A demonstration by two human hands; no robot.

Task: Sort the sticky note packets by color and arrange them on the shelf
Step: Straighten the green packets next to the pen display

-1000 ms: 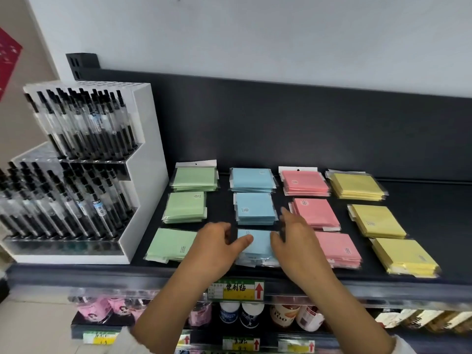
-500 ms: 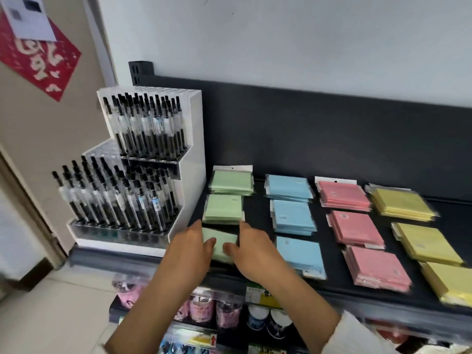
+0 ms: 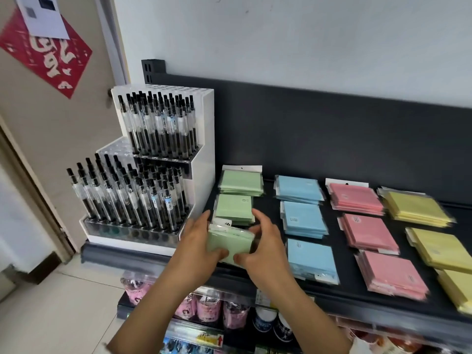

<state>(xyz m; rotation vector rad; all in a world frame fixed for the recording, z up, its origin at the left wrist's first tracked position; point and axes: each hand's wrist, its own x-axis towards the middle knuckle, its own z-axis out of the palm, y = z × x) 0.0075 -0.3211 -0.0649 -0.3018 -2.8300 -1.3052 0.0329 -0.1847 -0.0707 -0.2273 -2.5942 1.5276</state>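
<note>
Sticky note packets lie on the black shelf (image 3: 268, 208) in colour columns: green, blue, pink and yellow from left to right. My left hand (image 3: 196, 249) and my right hand (image 3: 263, 249) grip the front green stack (image 3: 229, 242) from its two sides, thumbs at its near edge, and it looks tilted up at the back. Behind it lie a middle green stack (image 3: 233, 206) and a rear green stack (image 3: 241, 181). The blue stacks (image 3: 302, 218), pink stacks (image 3: 367, 229) and yellow stacks (image 3: 431, 246) lie flat to the right.
A white tiered pen display (image 3: 153, 175) full of black pens stands just left of the green column. A dark back panel (image 3: 332, 139) closes the shelf's rear. Below the shelf's front lip (image 3: 122, 254) is a lower shelf with small bottles (image 3: 204, 307). A door (image 3: 51, 123) is at left.
Both hands moved left from the front blue stack to the front green stack and took hold of it at its sides. The view swung left, showing the door.
</note>
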